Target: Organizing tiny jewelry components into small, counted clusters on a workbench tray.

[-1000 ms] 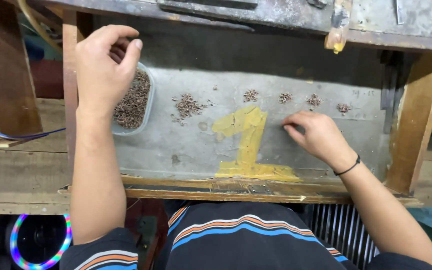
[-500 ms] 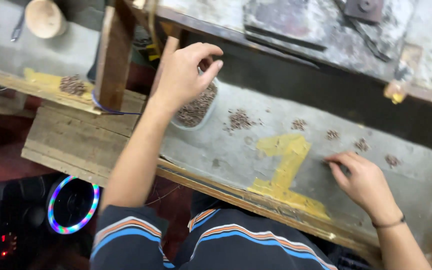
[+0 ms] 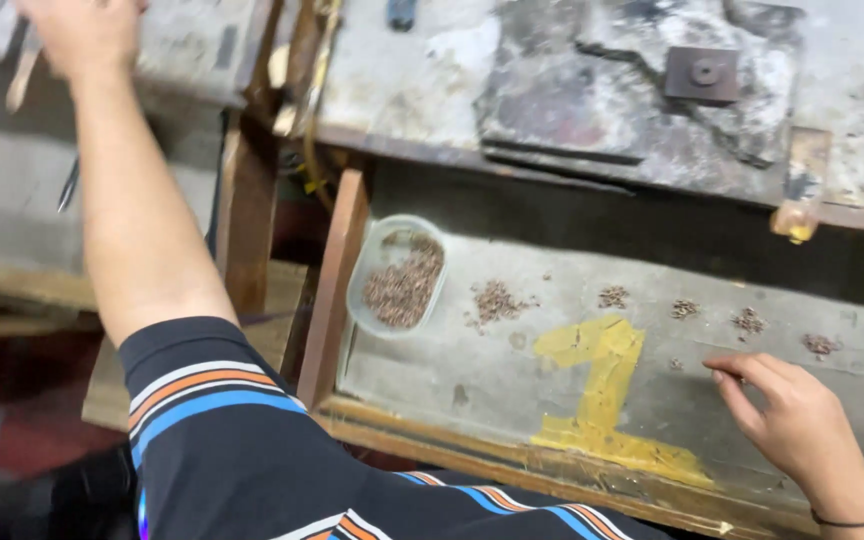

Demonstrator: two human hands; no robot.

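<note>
Right hand (image 3: 800,425) rested, fingers loosely curled and holding nothing visible, on the grey tray (image 3: 472,375) near small brown bead piles (image 3: 497,300); left hand (image 3: 82,30) was raised, grip indiscernible.

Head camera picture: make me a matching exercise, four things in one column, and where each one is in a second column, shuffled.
Things:
1. plastic tub
2. left hand
3. right hand
4. square metal plate

Places:
A. raised at the top left corner
B. on the upper bench, top right
C. resting on the grey tray beside the yellow mark
D. at the tray's left end, holding small brown bits

Pairs: 1-D, 2-A, 3-C, 4-B
</note>
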